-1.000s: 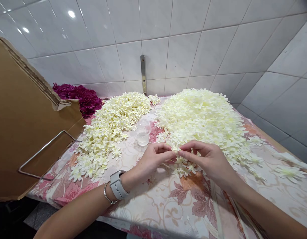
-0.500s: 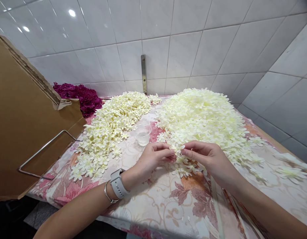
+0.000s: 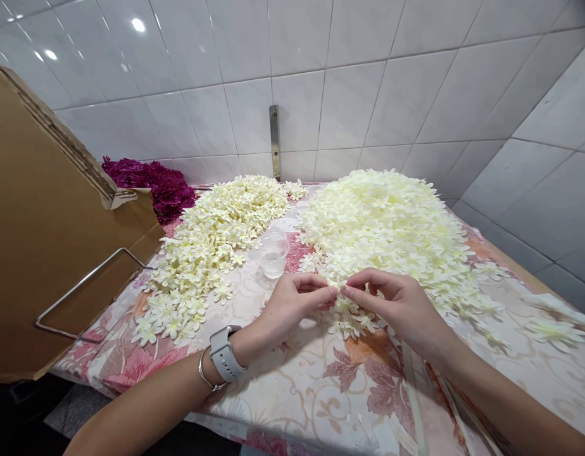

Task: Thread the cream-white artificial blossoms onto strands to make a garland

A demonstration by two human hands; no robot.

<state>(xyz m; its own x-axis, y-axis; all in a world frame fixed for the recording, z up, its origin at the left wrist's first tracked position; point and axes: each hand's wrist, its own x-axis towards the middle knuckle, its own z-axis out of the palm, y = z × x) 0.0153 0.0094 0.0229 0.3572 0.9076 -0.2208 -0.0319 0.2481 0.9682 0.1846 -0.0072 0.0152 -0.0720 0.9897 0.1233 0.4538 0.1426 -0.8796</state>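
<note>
Left hand and right hand, fingertips pinched closed, worked small, cream-white petalled flower between them; next move called for light, steady grip.

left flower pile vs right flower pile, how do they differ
The left flower pile is yellower; the right flower pile is paler, greenish white. The left pile stretches long and narrow, while the right pile is broader and bulkier. Both are heaps of loose blossoms.

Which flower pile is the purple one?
The frilly deep-purple pile at the back left, partly behind the brown cardboard. The small-flowered cream pile beside it and the pale yellow-white pile on the right aren't purple.
</note>
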